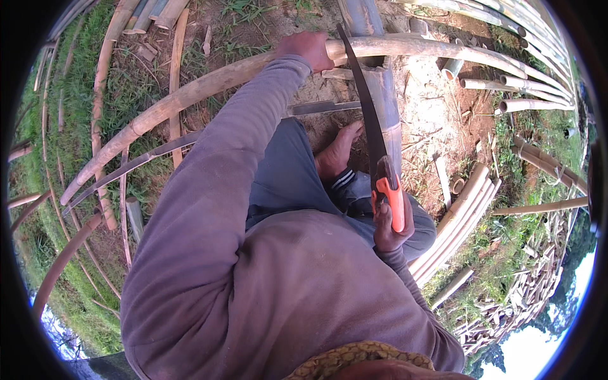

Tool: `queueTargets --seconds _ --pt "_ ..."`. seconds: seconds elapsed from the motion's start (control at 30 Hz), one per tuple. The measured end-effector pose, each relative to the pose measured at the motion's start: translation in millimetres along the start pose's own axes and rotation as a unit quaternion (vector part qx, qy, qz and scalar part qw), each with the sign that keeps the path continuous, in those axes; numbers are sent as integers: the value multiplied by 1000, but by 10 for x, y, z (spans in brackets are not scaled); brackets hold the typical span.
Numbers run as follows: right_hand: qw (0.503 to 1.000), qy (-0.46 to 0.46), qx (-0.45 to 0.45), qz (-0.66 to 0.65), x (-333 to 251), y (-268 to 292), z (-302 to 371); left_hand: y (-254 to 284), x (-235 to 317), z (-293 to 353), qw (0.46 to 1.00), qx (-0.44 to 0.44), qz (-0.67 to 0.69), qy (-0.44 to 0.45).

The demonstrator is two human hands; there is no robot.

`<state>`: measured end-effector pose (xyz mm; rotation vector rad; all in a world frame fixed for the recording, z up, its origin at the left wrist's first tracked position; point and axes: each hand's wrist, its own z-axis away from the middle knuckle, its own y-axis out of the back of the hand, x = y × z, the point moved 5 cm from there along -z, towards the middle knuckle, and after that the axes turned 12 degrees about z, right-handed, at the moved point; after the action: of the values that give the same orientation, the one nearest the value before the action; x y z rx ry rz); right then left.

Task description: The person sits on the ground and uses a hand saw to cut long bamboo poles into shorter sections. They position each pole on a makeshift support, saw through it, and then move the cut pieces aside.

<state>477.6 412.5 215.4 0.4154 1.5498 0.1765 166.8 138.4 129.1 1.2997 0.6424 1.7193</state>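
My left hand (pixel 306 50) is closed around a long bamboo pole (pixel 209 90) that runs across in front of me. Gripped in my right hand (pixel 391 229) is a hand saw (pixel 369 107) with an orange handle. Its dark blade points away from me and crosses the pole just right of my left hand; whether the teeth have cut in cannot be seen. Beneath the pole lies a thicker bamboo log (pixel 387 104). A flat dark blade (pixel 326 108), perhaps a machete, lies between the log and my left forearm, its near end hidden by my sleeve.
My bare foot (pixel 340 149) is on the soil beside the log. Cut bamboo poles (pixel 532 105) lie at the far right, with split lengths (pixel 455 218) nearer me. More strips and poles (pixel 101 126) lie over the grass at left. Scrap pieces (pixel 532 278) are heaped at lower right.
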Motion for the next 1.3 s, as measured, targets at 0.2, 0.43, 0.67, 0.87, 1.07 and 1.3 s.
queueTargets --seconds 0.2,0.43,0.67,0.87,1.07,1.3 --pt "997 46 -3 64 -114 -1037 -1898 58 107 27 1000 -4 12 -12" --pt "988 60 -24 141 -13 -56 -263 -22 -72 -2 999 29 19 -12" --pt "988 91 17 120 -23 -752 -1346 10 37 9 999 -18 25 8" --pt "997 29 -7 74 -100 -907 -1529 -41 53 45 1000 -6 1 -16" --pt "997 1 3 82 89 132 125 49 38 48 1000 -3 26 1" --pt "992 36 -36 114 -192 -975 -1956 -30 69 -67 1000 -10 23 -5"
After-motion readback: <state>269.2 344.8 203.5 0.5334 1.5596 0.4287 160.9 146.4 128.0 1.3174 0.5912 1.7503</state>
